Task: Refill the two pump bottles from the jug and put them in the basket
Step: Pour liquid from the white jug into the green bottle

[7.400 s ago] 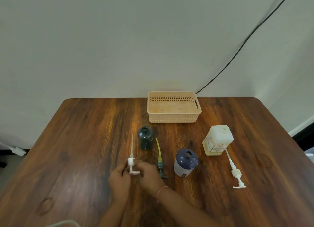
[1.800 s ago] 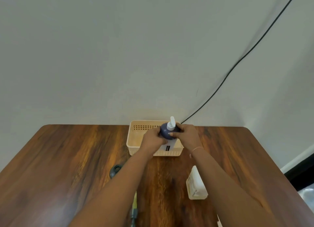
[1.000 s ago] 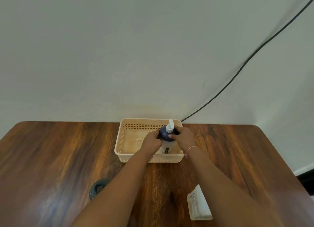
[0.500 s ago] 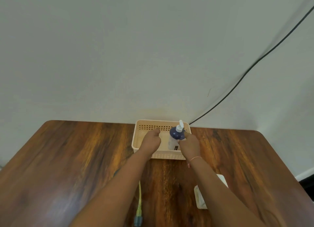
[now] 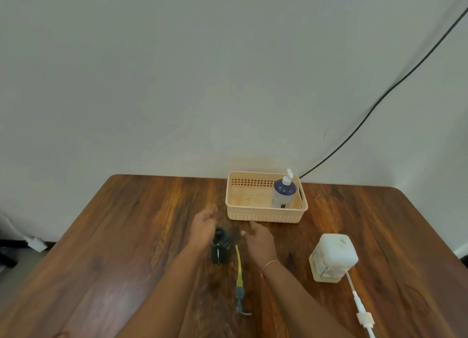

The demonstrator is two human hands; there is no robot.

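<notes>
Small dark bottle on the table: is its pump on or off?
Off. The small dark bottle stands open-necked; a yellow-tubed pump lies on the table beside it.

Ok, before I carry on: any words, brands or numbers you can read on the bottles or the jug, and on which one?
No text in this view can be read.
Blue pump bottle in the basket: small dark print low on its white label, too small to read.
Jug: printed label on its side, too blurred to read.
Dark bottle: no lettering visible.
</notes>
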